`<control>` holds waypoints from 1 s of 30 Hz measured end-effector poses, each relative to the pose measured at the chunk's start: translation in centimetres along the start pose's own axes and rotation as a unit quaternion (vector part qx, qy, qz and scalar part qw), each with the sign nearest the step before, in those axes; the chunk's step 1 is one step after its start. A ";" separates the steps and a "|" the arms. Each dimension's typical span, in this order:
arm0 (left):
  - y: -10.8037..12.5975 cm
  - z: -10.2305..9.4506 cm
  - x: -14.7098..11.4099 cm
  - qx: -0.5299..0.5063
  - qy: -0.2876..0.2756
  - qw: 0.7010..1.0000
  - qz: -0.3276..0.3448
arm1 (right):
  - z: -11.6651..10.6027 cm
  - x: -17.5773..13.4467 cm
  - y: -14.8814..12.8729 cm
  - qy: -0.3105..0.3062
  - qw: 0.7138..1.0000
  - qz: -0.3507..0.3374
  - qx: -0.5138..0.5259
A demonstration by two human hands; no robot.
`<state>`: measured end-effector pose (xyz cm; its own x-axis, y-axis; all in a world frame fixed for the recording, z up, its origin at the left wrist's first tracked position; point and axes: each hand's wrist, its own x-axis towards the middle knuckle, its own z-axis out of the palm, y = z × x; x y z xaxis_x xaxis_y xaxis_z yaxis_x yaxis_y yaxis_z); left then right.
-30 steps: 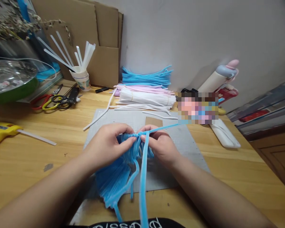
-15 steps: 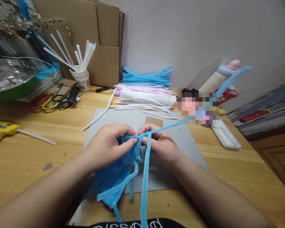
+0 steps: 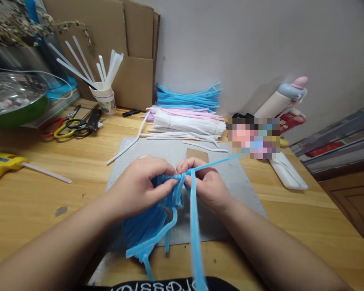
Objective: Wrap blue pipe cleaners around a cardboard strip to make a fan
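Observation:
Over the grey cutting mat (image 3: 236, 202), both hands are closed on one piece made of blue pipe cleaners (image 3: 144, 230). My left hand (image 3: 142, 180) pinches its gathered top edge between thumb and fingers. Right beside it, my right hand (image 3: 208, 184) grips the same edge where strands meet. One long blue pipe cleaner (image 3: 195, 226) hangs from there towards my body, and another strand (image 3: 215, 162) slants up to the right into a blurred patch. Below my left hand the bundled part fans downward, with a loose bent strand in front. The fingertips partly hide the joint.
Blue pipe cleaners (image 3: 188, 98), pink ones and a white bundle (image 3: 188, 123) lie by the wall. To the left are a cup (image 3: 104, 99) of white sticks, scissors (image 3: 60, 127) and a yellow glue gun (image 3: 4, 163). A bottle (image 3: 276, 99) and white packet (image 3: 288, 171) are at right.
The hanging strand has swung to the right at its lower end. The upper right strand's far end no longer shows above the blurred patch. Both hands stay nearly in place.

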<state>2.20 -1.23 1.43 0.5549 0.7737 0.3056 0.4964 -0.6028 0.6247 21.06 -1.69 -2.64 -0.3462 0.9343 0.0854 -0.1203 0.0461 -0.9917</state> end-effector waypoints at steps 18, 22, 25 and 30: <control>-0.1 0.3 -0.2 0.048 0.020 0.999 -0.014 | 0.3 0.0 0.0 0.033 0.999 0.005 -0.011; 0.1 0.4 -0.3 0.055 0.020 0.998 -0.027 | 0.3 0.0 0.1 0.041 0.999 -0.009 -0.029; 0.2 0.4 -0.3 0.048 0.028 0.998 -0.034 | 0.3 0.0 0.1 0.035 0.999 -0.031 -0.023; 0.3 0.2 -0.3 -0.005 0.036 0.996 -0.080 | 0.2 0.0 -0.2 0.022 1.000 0.003 -0.017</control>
<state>2.33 -1.70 1.39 0.4202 0.8718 0.2516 0.5682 -0.4690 0.6761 20.88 -1.82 -2.38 -0.3062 0.9489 0.0757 -0.0858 0.0517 -0.9950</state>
